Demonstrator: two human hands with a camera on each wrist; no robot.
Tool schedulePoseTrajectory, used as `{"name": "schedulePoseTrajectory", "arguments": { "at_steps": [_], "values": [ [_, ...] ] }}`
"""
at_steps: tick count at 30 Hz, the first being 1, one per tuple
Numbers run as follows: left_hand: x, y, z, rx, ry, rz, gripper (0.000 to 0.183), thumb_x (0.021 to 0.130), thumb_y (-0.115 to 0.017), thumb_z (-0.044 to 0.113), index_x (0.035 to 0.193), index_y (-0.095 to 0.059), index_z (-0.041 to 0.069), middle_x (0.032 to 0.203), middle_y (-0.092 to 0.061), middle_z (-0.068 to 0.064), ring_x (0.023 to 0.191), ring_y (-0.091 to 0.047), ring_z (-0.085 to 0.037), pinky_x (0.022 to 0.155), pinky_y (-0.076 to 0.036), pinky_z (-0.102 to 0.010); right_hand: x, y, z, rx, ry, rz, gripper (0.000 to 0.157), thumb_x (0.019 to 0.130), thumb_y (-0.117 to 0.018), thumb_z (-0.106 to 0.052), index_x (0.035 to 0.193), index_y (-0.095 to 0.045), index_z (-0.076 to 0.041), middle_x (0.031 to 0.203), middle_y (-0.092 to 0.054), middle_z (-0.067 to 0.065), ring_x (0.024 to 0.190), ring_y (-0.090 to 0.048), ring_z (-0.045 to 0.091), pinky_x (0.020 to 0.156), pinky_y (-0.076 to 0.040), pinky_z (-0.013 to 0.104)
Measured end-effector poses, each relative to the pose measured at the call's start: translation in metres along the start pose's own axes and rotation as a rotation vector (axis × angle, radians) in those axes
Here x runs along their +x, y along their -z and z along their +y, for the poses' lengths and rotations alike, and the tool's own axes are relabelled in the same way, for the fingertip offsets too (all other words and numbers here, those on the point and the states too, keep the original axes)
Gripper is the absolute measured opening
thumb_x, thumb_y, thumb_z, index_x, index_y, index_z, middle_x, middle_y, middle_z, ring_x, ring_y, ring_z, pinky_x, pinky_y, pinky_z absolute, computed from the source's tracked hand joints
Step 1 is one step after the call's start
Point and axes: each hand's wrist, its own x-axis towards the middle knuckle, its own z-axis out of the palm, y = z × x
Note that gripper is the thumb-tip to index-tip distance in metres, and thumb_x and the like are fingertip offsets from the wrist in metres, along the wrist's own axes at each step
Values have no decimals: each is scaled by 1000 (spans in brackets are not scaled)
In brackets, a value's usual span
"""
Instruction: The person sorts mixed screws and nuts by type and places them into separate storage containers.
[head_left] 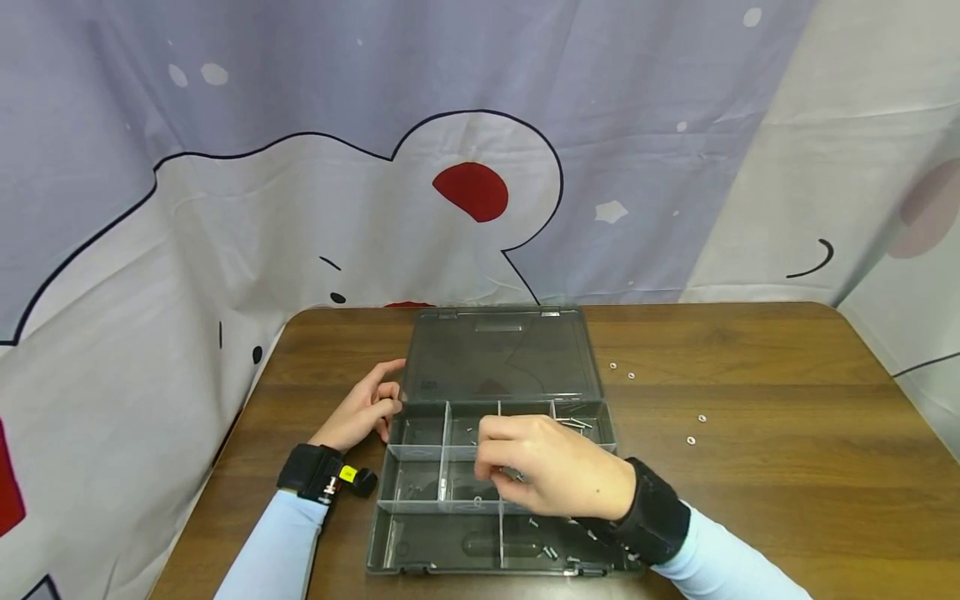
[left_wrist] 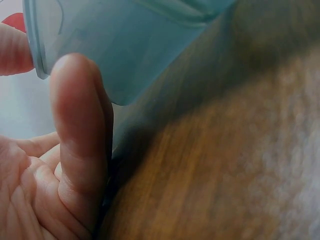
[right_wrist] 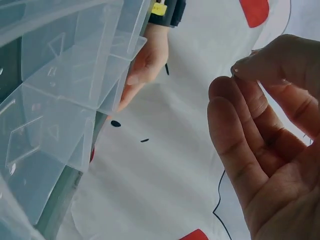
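A grey see-through compartment box [head_left: 435, 542] lies on the table with its lid [head_left: 498, 354] folded back. My left hand [head_left: 362, 412] rests at its left side, index finger reaching along the lid's edge and thumb at the box corner. In the left wrist view the thumb [left_wrist: 80, 115] lies against the see-through plastic. Over the middle compartments hovers my right hand [head_left: 551, 467], thumb and fingertips together. A tiny shiny piece [right_wrist: 233, 71] shows at those tips in the right wrist view; its kind I cannot tell. Small screws [head_left: 550, 552] lie in the front right compartment.
Several small washers lie on the table right of the box, such as one washer [head_left: 691, 441] and another further back [head_left: 632, 376]. Longer screws [head_left: 577, 423] sit in the back right compartment. A patterned cloth [head_left: 637, 150] hangs behind the wooden table [head_left: 787, 400].
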Motion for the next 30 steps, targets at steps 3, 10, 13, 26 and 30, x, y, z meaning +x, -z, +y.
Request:
{"name": "schedulePoseTrajectory", "arguments": {
  "at_steps": [3,10,13,26,30],
  "values": [
    [0,0,0,-2,-5,-1,68,97,-50,2,160,-26,6,86,-54,-12,56,-57,-17,49,-57,-36,-3,1,-2,-21,-52,-93,54,91,-79,-41,137,-61,-19,139,-59,-2,126,-60,10,105,-52,30],
    [0,0,0,0,-10,-4,69,97,-51,2,161,-26,7,87,-55,-13,54,-57,-18,49,-57,-37,-9,5,-5,-72,-130,-228,110,84,-70,-73,167,-19,-23,175,-9,2,162,-15,26,127,-29,53],
    [0,0,0,1,-7,-7,69,97,-50,2,161,-26,8,87,-55,-13,54,-57,-20,50,-57,-38,-11,7,-3,-81,-154,-225,109,84,-70,-73,167,-20,-23,175,-10,1,162,-15,25,127,-28,53],
    [-1,1,0,3,-9,-13,68,98,-50,1,161,-26,8,88,-53,-15,55,-58,-21,50,-57,-37,-35,36,52,-250,-431,-172,93,92,-62,-71,163,-33,-19,172,-25,9,159,-25,32,125,-30,58],
    [-3,2,-1,-2,-12,-13,68,98,-50,0,161,-26,8,88,-53,-15,55,-58,-20,50,-57,-37,-47,47,75,-261,-529,-149,85,95,-64,-63,160,-40,-14,168,-32,14,156,-30,36,122,-33,61]
  ]
}}
